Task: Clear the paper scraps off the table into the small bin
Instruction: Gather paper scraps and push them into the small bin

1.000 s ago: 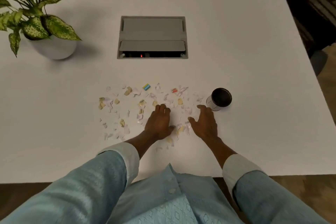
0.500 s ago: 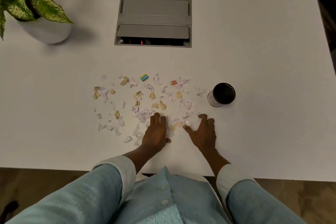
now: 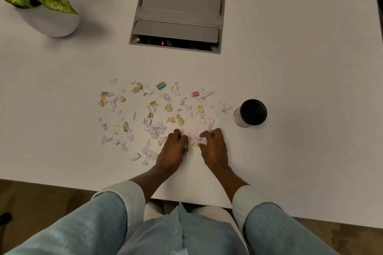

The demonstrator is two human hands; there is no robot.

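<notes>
**Cupping a heap point(image 3: 195, 139) of paper scraps point(image 3: 155, 128) between both hands**

Both hands lie close together on the white surface point(image 3: 300, 68), near its front edge. The left hand point(image 3: 172, 150) has its fingers curled down against the left side of the small heap. The right hand point(image 3: 214, 148) curls its fingers round the crumpled white pieces on the other side. The heap sits between the two sets of fingertips, touching both.

The other paper scraps are spread loosely over the surface, mostly beyond and to the left of the hands. They are white and tan bits, none stacked. A blue and yellow piece point(image 3: 160, 85) lies at the far edge of the scatter, and a red piece point(image 3: 195, 93) lies to its right.

The small bin point(image 3: 250, 113) stands upright just right of the scatter, apart from the right hand. Its inside is dark and its outer wall is white. I cannot tell if anything lies in it.

Farther back, a grey hatch point(image 3: 178, 20) is set into the surface, with a red light point(image 3: 162, 43) showing in its open slot. A potted plant point(image 3: 47, 20) in a white pot stands at the far left corner. Light blue sleeves point(image 3: 116, 209) with paler cuffs cover both forearms.
</notes>
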